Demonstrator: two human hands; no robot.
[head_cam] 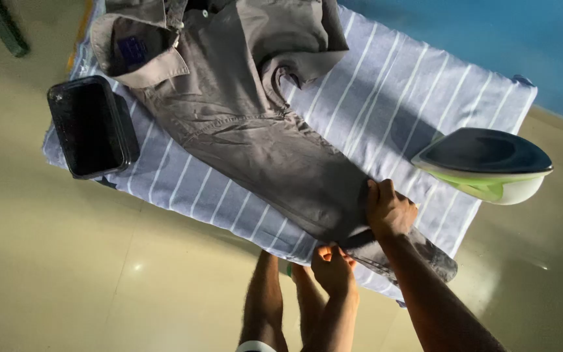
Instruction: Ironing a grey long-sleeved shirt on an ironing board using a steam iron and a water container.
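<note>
A grey shirt [255, 124] lies spread across a striped cloth [392, 98] on the floor [53, 261], collar toward the far end and its lower part drawn out toward the person. The right hand [389, 212] presses down on the shirt near its lower end, fingers [378, 195] curled and closed on the fabric, pinning it flat. The left hand [333, 267] sits just below, at the near edge of the cloth, fingers pinching the hem from underneath; how firmly cannot be told, since the fingertips are tucked under the fabric. An iron [487, 163] stands to the right on the cloth, apart from both hands, soleplate off the shirt. A dark rectangular tray [92, 127] rests on the cloth's left corner, clear of the shirt.

The step in hand looks like smoothing and tensioning the shirt's lower part. To do it well, I judge the two hands should pull in opposite directions along the fabric, so that the creases visible around the middle of the shirt are drawn out rather than folded under. The pull should be even, as a one-sided tug would skew the seam. The bunched sleeve and collar at the far end are still rumpled and would likely need their own flattening. Keeping the forearm away from the iron seems wise, as it stands close by.
</note>
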